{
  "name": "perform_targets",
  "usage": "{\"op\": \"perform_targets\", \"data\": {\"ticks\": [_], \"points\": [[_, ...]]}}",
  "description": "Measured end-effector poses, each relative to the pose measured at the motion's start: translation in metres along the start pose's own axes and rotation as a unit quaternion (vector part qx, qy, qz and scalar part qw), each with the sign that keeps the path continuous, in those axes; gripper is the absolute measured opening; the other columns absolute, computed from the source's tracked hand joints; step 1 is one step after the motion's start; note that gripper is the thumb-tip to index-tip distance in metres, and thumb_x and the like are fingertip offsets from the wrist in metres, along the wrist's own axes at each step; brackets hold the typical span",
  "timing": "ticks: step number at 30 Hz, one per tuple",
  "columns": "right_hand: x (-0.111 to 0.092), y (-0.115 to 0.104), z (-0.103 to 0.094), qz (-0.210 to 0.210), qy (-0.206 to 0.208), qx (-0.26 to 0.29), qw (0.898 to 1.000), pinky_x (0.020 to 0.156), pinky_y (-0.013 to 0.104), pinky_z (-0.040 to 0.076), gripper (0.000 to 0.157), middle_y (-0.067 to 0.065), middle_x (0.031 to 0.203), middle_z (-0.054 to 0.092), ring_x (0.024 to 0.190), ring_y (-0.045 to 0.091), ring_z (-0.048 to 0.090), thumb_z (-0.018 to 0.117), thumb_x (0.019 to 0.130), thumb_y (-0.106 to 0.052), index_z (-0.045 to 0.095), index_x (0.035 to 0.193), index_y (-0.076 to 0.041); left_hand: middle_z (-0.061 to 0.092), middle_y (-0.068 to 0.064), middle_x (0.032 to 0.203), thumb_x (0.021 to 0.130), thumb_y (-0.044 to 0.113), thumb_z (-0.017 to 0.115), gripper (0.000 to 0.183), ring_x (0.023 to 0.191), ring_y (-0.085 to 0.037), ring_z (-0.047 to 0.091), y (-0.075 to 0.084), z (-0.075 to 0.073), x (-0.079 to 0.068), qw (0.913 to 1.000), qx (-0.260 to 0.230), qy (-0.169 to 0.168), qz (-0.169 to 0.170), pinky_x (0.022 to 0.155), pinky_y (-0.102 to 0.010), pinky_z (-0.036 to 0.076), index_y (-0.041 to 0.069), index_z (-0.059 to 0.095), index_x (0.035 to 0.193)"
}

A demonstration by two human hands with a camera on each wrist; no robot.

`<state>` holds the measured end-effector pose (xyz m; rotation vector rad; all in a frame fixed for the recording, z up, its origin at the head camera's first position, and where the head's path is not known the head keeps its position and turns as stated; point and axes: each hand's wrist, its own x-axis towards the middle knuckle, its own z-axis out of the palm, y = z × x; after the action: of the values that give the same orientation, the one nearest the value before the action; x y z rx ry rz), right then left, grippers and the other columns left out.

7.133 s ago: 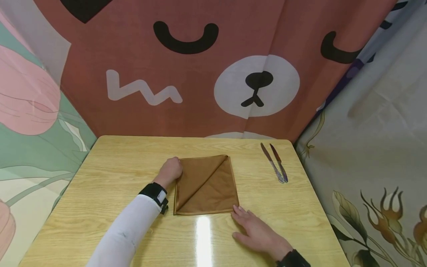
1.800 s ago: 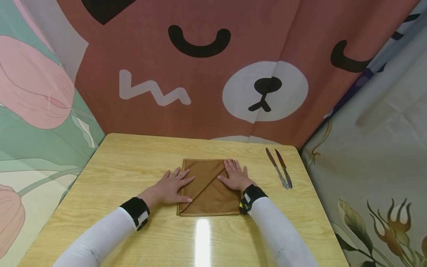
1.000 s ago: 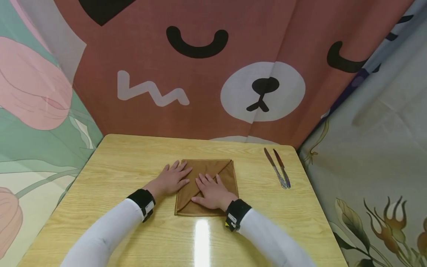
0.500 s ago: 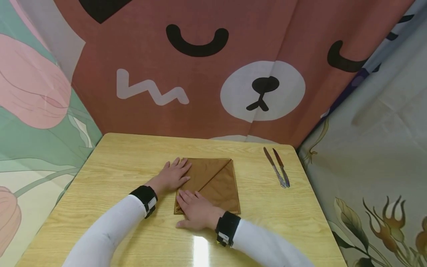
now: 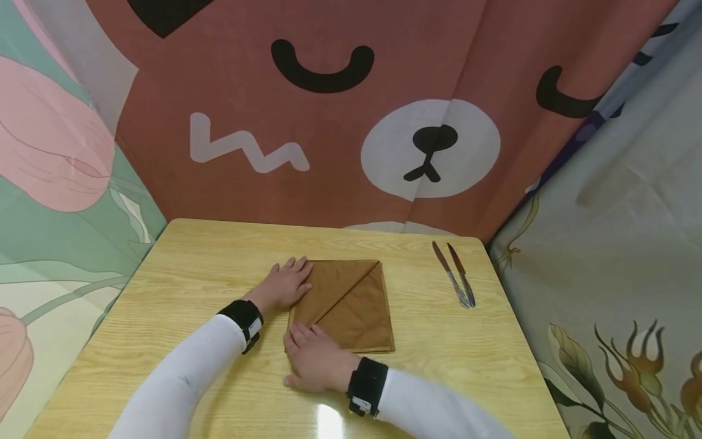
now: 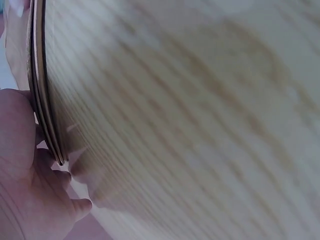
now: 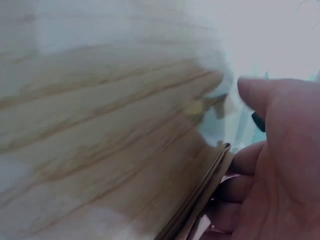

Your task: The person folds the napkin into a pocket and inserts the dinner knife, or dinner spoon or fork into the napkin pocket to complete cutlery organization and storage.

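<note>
A brown cloth napkin, folded into a square with a diagonal fold line across its top, lies flat on the wooden table. My left hand rests with spread fingers on its far left corner. My right hand presses on the near left corner, fingers straight, thumb out over the table. In the left wrist view the napkin's layered edge runs under the left hand. The right wrist view shows the stacked folds of the napkin beside the right hand.
Two table knives lie side by side at the table's far right. The wooden table meets a curtain with a bear print at its back edge. Printed fabric hangs on both sides.
My right hand has slid from the napkin's far right corner down along the diagonal to the near left corner. The left hand, earlier curled at the left edge, now lies flat on the far left corner.
</note>
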<state>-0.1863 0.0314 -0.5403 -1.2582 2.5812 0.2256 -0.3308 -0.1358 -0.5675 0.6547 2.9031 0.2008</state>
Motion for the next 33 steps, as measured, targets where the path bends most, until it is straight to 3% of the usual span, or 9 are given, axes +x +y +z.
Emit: {"op": "perform_targets", "data": {"ticks": [5, 8, 12, 14, 16, 19, 27, 33], "points": [[0.006, -0.008, -0.007, 0.014, 0.032, -0.046, 0.998, 0.111, 0.041, 0.033, 0.066, 0.007, 0.151, 0.041, 0.139, 0.021, 0.038, 0.041, 0.097, -0.058, 0.044, 0.146, -0.014, 0.021, -0.011, 0.161, 0.103, 0.045, 0.039, 0.060, 0.146, -0.038, 0.019, 0.002, -0.005, 0.000, 1.0000, 0.004, 0.000, -0.001, 0.109, -0.066, 0.021, 0.015, 0.028, 0.154], [0.012, -0.012, -0.009, 0.025, 0.056, -0.073, 0.995, 0.102, 0.039, 0.041, 0.055, 0.003, 0.135, 0.056, 0.124, 0.019, 0.051, 0.045, 0.097, -0.054, 0.058, 0.134, -0.014, 0.027, -0.012, 0.159, 0.103, 0.042, 0.042, 0.057, 0.144, -0.039, 0.025, 0.003, -0.009, 0.002, 1.0000, 0.003, 0.009, 0.004, 0.108, -0.066, 0.025, 0.015, 0.033, 0.153], [0.022, -0.016, -0.009, 0.029, 0.097, -0.081, 0.992, 0.073, 0.032, 0.050, 0.031, -0.002, 0.095, 0.068, 0.090, 0.014, 0.060, 0.052, 0.095, -0.043, 0.073, 0.093, -0.019, 0.042, -0.013, 0.150, 0.100, 0.039, 0.051, 0.051, 0.135, -0.038, 0.041, 0.002, -0.014, 0.010, 0.9993, 0.014, 0.034, 0.008, 0.102, -0.063, 0.036, 0.016, 0.046, 0.146], [0.026, -0.018, -0.008, 0.034, 0.114, -0.076, 0.990, 0.056, 0.031, 0.048, 0.025, -0.005, 0.077, 0.065, 0.073, 0.012, 0.059, 0.056, 0.093, -0.037, 0.068, 0.075, -0.024, 0.049, -0.012, 0.143, 0.099, 0.037, 0.055, 0.048, 0.127, -0.037, 0.049, 0.000, -0.015, 0.014, 0.9988, 0.018, 0.045, 0.004, 0.096, -0.060, 0.042, 0.017, 0.051, 0.142], [0.031, -0.018, -0.008, 0.039, 0.121, -0.066, 0.990, 0.045, 0.030, 0.043, 0.025, -0.007, 0.067, 0.061, 0.062, 0.010, 0.057, 0.059, 0.091, -0.033, 0.063, 0.067, -0.025, 0.053, -0.011, 0.138, 0.097, 0.036, 0.058, 0.048, 0.121, -0.036, 0.053, -0.002, -0.015, 0.018, 0.9987, 0.016, 0.049, -0.004, 0.091, -0.057, 0.045, 0.019, 0.053, 0.141], [0.035, -0.018, -0.010, 0.043, 0.123, -0.049, 0.990, 0.038, 0.032, 0.039, 0.022, -0.008, 0.062, 0.056, 0.054, 0.009, 0.053, 0.062, 0.087, -0.028, 0.059, 0.066, -0.025, 0.056, -0.011, 0.131, 0.095, 0.035, 0.062, 0.050, 0.115, -0.035, 0.055, -0.004, -0.016, 0.023, 0.9985, -0.005, 0.050, -0.021, 0.088, -0.056, 0.047, 0.018, 0.052, 0.141], [0.039, -0.016, -0.015, 0.038, 0.126, -0.041, 0.990, 0.043, 0.029, 0.043, 0.014, -0.009, 0.065, 0.057, 0.057, 0.006, 0.052, 0.068, 0.081, -0.022, 0.060, 0.069, -0.025, 0.059, -0.013, 0.122, 0.089, 0.030, 0.070, 0.052, 0.114, -0.032, 0.055, -0.006, -0.023, 0.030, 0.9921, -0.102, 0.035, -0.063, 0.093, -0.053, 0.046, 0.007, 0.056, 0.133], [0.043, -0.016, -0.012, 0.031, 0.134, -0.051, 0.989, 0.044, 0.028, 0.044, 0.013, -0.010, 0.066, 0.059, 0.059, 0.005, 0.054, 0.070, 0.078, -0.022, 0.061, 0.070, -0.026, 0.056, -0.009, 0.106, 0.086, 0.031, 0.073, 0.044, 0.095, -0.026, 0.053, -0.007, -0.025, 0.034, 0.9840, -0.147, 0.013, -0.099, 0.081, -0.044, 0.048, 0.006, 0.059, 0.119]]}}
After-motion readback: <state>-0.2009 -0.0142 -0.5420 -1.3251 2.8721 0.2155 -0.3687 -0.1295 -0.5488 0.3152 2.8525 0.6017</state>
